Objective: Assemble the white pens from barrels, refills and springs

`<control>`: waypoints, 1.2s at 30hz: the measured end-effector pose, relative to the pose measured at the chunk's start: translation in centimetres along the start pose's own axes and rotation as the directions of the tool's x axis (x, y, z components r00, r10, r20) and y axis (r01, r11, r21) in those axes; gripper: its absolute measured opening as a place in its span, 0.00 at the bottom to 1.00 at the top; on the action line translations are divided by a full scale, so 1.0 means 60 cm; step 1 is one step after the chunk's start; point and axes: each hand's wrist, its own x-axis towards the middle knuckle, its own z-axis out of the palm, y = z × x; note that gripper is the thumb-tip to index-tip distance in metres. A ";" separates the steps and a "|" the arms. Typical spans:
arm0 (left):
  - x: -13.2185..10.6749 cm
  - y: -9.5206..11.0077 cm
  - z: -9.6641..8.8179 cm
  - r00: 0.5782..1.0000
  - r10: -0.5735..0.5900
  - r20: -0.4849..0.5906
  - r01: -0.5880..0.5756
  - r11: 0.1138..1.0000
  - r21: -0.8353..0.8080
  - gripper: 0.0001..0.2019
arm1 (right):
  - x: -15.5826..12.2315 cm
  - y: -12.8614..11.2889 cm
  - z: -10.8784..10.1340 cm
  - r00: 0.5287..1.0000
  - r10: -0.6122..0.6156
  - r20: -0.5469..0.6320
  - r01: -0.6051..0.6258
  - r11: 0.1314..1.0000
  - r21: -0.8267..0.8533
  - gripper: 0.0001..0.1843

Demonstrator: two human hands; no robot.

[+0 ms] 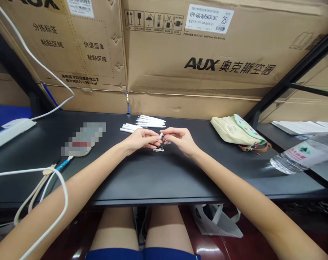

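Head view: both hands meet over the black table (142, 180), likely so small pieces stay in sight and drop onto the surface. Left hand (143, 139): thumb and fingers pinched on a small white part (161, 135), held upright-ish, probably to leave its end free for the other hand. Right hand (180, 140): fingertips narrow, right beside that part; can't tell if they grip anything. Loose small pieces (158, 150) lie just below the hands, presumably for quick pickup. White pen-like sticks (151, 121) lie in two bunches behind the left hand, near, likely grouped for easy reach. Pouch (235, 130) and bottle (301, 155) sit well apart at right, apparently out of the way.
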 end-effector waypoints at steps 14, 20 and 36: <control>-0.002 -0.003 0.005 0.999 0.007 -0.049 -0.005 0.999 0.040 0.18 | -0.004 0.004 0.010 0.997 -0.059 -0.053 0.055 0.995 -0.087 0.15; -0.001 0.012 -0.019 0.995 0.095 -0.011 -0.087 0.947 0.309 0.16 | 0.002 0.007 0.004 0.981 -0.054 -0.184 0.038 0.995 -0.090 0.15; -0.009 0.029 -0.106 0.968 0.208 -0.138 0.141 -0.002 0.990 0.15 | 0.013 0.009 -0.005 0.933 -0.027 -0.359 0.034 0.999 0.013 0.14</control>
